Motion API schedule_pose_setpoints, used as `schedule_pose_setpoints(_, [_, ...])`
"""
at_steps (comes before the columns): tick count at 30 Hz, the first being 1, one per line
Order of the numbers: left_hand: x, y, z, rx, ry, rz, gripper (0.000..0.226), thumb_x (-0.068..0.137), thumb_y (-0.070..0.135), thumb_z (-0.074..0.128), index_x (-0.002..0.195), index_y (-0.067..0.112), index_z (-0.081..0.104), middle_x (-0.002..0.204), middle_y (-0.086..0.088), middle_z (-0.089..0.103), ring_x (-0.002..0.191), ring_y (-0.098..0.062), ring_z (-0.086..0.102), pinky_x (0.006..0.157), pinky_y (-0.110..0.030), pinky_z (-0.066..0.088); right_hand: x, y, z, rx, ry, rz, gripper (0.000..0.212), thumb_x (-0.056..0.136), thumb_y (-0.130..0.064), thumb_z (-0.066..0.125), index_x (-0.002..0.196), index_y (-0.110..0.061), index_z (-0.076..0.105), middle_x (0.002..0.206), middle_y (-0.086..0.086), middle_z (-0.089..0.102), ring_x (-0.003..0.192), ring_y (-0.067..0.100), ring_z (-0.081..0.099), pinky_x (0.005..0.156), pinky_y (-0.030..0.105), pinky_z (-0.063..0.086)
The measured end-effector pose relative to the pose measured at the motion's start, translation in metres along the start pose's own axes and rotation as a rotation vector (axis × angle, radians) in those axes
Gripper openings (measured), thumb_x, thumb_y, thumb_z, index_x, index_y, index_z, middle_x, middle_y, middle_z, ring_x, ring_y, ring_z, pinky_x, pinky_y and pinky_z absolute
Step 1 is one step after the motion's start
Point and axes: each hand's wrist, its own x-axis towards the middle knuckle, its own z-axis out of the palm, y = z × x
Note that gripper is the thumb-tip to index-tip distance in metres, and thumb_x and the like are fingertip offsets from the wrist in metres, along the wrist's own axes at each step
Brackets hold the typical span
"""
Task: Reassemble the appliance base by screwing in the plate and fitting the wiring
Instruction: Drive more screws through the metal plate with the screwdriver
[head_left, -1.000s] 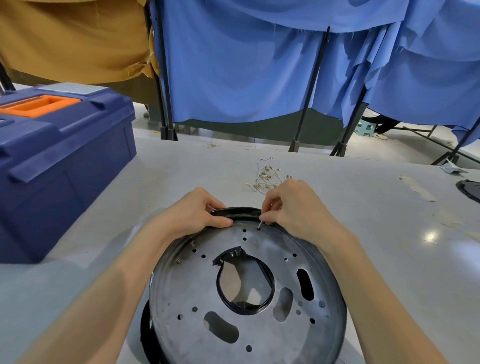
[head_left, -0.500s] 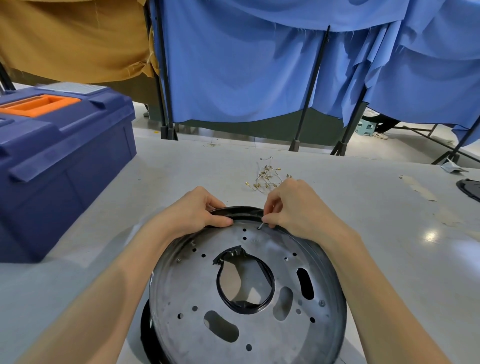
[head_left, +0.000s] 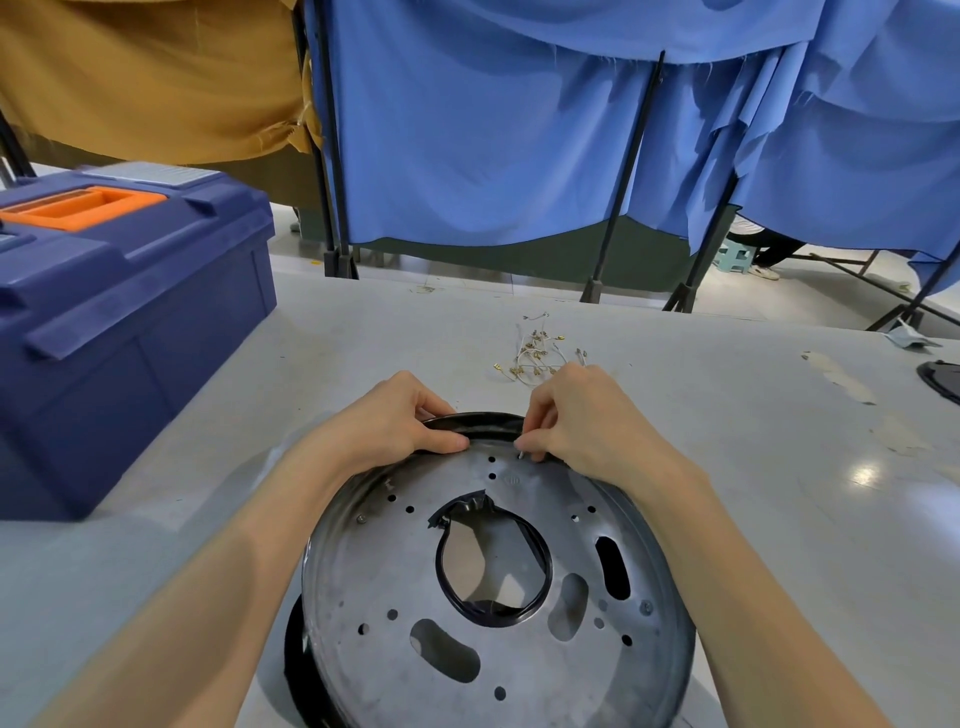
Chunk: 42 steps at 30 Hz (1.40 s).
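- I found the plate (head_left: 389, 571), a round grey metal disc with a large central opening and many small holes, lying on the black base (head_left: 478, 422). Both sat at the near edge of the table (head_left: 727, 467), directly below my view.
- The base showed only as a black rim at the plate's far side and lower left.
- The left hand (head_left: 395, 421) had its grip clamped on the far rim of the base, fingers curled over the edge and the thumb pressed flat on the plate.
- The right hand (head_left: 576, 415) had its grip closed on a small screw (head_left: 521, 453), pinched between thumb and forefinger.
- The screw stood tip-down on the plate near its far edge, just right of the left thumb. I could not tell whether it sat in a hole.
- The wiring (head_left: 535, 356), a loose bundle of pale leads with brass terminals, lay on the table just beyond the hands, apart from the base.
- A blue toolbox (head_left: 130, 322) with an orange handle stood on the table at left, well apart from the base.
- Blue curtains (head_left: 493, 130) on black stands hung behind the table.
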Motion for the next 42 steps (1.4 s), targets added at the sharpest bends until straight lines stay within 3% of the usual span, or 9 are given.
schedule_pose_setpoints(8, [0.000, 0.000, 0.000, 0.012, 0.011, -0.006, 0.010, 0.083, 0.020, 0.077, 0.092, 0.021, 0.079, 0.081, 0.000, 0.077, 0.079, -0.020, 0.073, 0.075, -0.032, 0.059, 0.002, 0.000, 0.002, -0.010, -0.005, 0.007, 0.008, 0.079, -0.018, 0.076, 0.073, -0.013, 0.074, 0.063, -0.001, 0.072, 0.070, 0.010, 0.066, 0.078, 0.039, 0.057])
schedule_pose_setpoints(11, [0.000, 0.001, 0.001, 0.019, 0.016, -0.010, 0.008, 0.083, 0.020, 0.077, 0.090, 0.022, 0.079, 0.078, 0.001, 0.076, 0.072, -0.014, 0.071, 0.069, -0.026, 0.057, 0.003, 0.001, 0.001, 0.000, -0.012, 0.005, 0.011, 0.082, -0.021, 0.075, 0.072, -0.015, 0.076, 0.061, -0.004, 0.071, 0.064, 0.006, 0.064, 0.073, 0.035, 0.056])
schedule_pose_setpoints(15, [-0.001, 0.003, 0.001, 0.011, 0.017, -0.011, 0.008, 0.083, 0.018, 0.076, 0.088, 0.024, 0.079, 0.076, 0.001, 0.076, 0.067, -0.009, 0.069, 0.063, -0.020, 0.053, 0.005, 0.005, -0.001, -0.007, -0.036, -0.016, 0.026, 0.090, -0.021, 0.066, 0.066, -0.018, 0.074, 0.043, -0.017, 0.058, 0.046, -0.007, 0.051, 0.058, 0.026, 0.041])
schedule_pose_setpoints(21, [-0.002, 0.003, 0.001, -0.003, 0.012, -0.017, 0.010, 0.083, 0.018, 0.076, 0.092, 0.020, 0.079, 0.079, 0.000, 0.076, 0.073, -0.014, 0.072, 0.067, -0.023, 0.056, 0.002, 0.009, -0.014, 0.115, 0.098, -0.068, 0.012, 0.084, -0.014, 0.071, 0.073, -0.017, 0.072, 0.057, -0.001, 0.068, 0.040, -0.003, 0.053, 0.046, 0.008, 0.036])
schedule_pose_setpoints(25, [-0.002, 0.004, 0.000, 0.021, 0.014, -0.017, 0.010, 0.083, 0.019, 0.076, 0.093, 0.020, 0.079, 0.079, 0.000, 0.076, 0.072, -0.012, 0.071, 0.067, -0.022, 0.056, 0.004, 0.015, -0.017, 0.037, 0.143, -0.008, 0.014, 0.073, -0.032, 0.083, 0.078, -0.023, 0.073, 0.070, -0.006, 0.064, 0.065, 0.006, 0.059, 0.067, 0.029, 0.049])
schedule_pose_setpoints(30, [0.002, 0.007, -0.001, 0.088, -0.012, 0.012, 0.013, 0.083, 0.017, 0.076, 0.095, 0.018, 0.079, 0.079, 0.006, 0.076, 0.069, -0.005, 0.068, 0.067, -0.018, 0.051, 0.012, 0.013, -0.004, -0.068, 0.012, 0.042, 0.025, 0.071, -0.037, 0.085, 0.078, -0.016, 0.075, 0.082, -0.003, 0.061, 0.080, 0.019, 0.062, 0.076, 0.035, 0.054])
schedule_pose_setpoints(37, [0.011, 0.018, -0.006, 0.283, -0.038, 0.032, 0.005, 0.083, 0.018, 0.075, 0.082, 0.021, 0.079, 0.074, 0.001, 0.074, 0.066, -0.009, 0.063, 0.067, -0.024, 0.053, 0.015, 0.012, -0.006, -0.068, -0.040, 0.095, 0.032, 0.072, -0.032, 0.085, 0.060, -0.010, 0.065, 0.059, 0.001, 0.061, 0.060, 0.017, 0.059, 0.060, 0.032, 0.051])
schedule_pose_setpoints(40, [0.020, 0.026, -0.006, 0.433, -0.021, 0.039, 0.020, 0.082, 0.022, 0.076, 0.065, 0.028, 0.070, 0.066, -0.005, 0.066, 0.065, -0.016, 0.055, 0.063, -0.028, 0.045, 0.011, 0.010, -0.008, -0.046, -0.096, 0.139, 0.042, 0.075, -0.030, 0.083, 0.052, -0.007, 0.056, 0.040, -0.003, 0.051, 0.034, 0.008, 0.046, 0.046, 0.024, 0.041])
schedule_pose_setpoints(42, [0.025, 0.032, -0.001, 0.546, 0.040, 0.021, 0.018, 0.079, 0.032, 0.078, 0.067, 0.031, 0.065, 0.068, 0.002, 0.059, 0.072, -0.019, 0.055, 0.060, -0.028, 0.038, 0.007, 0.008, -0.008, -0.051, -0.125, 0.158, 0.046, 0.079, -0.027, 0.080, 0.051, -0.005, 0.050, 0.030, -0.004, 0.044, 0.024, 0.008, 0.036, 0.042, 0.021, 0.035])
